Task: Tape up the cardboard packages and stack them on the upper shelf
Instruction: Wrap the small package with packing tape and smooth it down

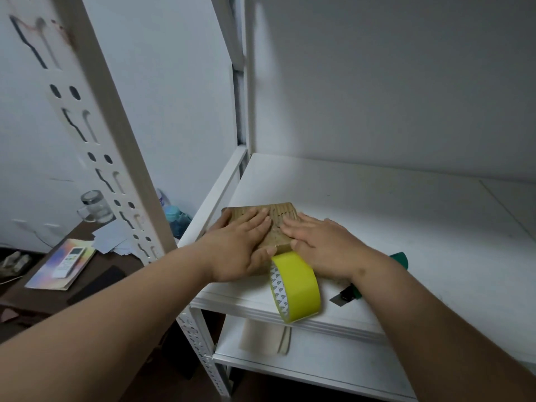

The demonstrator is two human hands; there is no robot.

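A flat brown cardboard package [278, 216] lies on the white shelf board [377, 210] near its front left corner. My left hand [240, 245] rests flat on the package's left half, fingers straight, thumb at the near edge. My right hand [319, 242] lies flat on its right half. A roll of yellow tape [298, 288] stands on edge at the shelf's front lip, just below both hands, with its loose end reaching up to the package's near edge. A green-handled utility knife [348, 295] lies under my right wrist, blade out to the left.
A perforated white upright [95, 132] stands left of the shelf. A lower shelf [319, 364] holds a beige folded item [265, 338]. To the left, a dark table [37, 297] carries a remote [69, 261], papers, a glass mug [97, 207] and blue bottles [177, 219].
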